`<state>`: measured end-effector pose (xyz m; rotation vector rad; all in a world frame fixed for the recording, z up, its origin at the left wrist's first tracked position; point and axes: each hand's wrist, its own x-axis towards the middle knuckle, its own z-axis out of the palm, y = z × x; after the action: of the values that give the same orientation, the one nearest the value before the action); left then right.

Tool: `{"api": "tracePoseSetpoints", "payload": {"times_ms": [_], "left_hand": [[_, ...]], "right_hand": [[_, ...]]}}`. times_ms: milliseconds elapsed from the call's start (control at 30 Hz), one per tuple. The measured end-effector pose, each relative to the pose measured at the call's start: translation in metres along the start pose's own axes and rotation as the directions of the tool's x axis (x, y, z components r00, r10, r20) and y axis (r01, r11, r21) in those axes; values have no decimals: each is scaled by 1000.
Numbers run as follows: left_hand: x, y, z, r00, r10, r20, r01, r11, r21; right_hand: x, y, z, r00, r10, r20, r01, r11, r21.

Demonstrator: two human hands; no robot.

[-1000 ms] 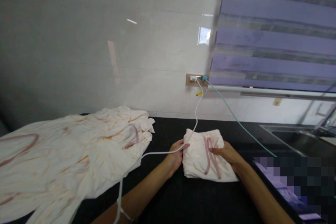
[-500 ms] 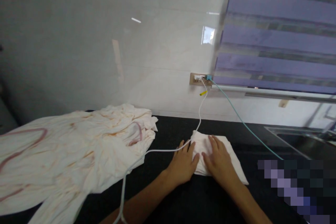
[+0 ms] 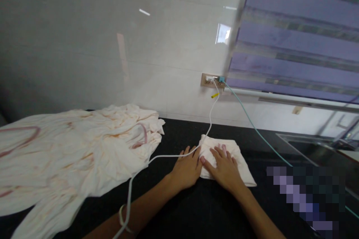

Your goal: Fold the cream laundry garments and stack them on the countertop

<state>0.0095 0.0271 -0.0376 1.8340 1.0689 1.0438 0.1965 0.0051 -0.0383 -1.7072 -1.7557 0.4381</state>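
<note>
A whitish folded cloth lies flat on the black countertop. My right hand rests on top of it, fingers spread, palm down. A small pink strip shows on the cloth just beyond those fingers. At the cloth's left edge is my left hand, fingers stretched out; its thumb side touches the cloth near my right thumb. A white cable crosses over the fingers of my left hand. Neither hand grips anything.
A large crumpled cream garment with pink trim covers the counter's left side. The white cable and a teal cable run from a wall socket. A sink sits at right; a pixelated patch hides part of the counter before it.
My right hand has slid left across the cloth, uncovering the pink strip, and its thumb now meets the left hand. The whole view has shifted slightly.
</note>
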Motion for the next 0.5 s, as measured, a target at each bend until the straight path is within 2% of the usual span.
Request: {"api": "tracePoseSetpoints", "payload": {"times_ms": [167, 267, 367, 500], "left_hand": [[0, -3, -1, 1000, 25, -4, -25, 1000, 9], [0, -7, -1, 999, 49, 7, -49, 994, 101], [-2, -10, 0, 998, 60, 31, -66, 971, 230], [-5, -11, 0, 995, 71, 64, -84, 965, 247]], "right_hand": [[4, 6, -2, 1000, -23, -4, 22, 983, -181], [16, 17, -8, 1000, -12, 9, 14, 974, -224], [36, 36, -17, 1000, -13, 3, 13, 977, -212], [73, 72, -34, 998, -62, 6, 61, 968, -245]]}}
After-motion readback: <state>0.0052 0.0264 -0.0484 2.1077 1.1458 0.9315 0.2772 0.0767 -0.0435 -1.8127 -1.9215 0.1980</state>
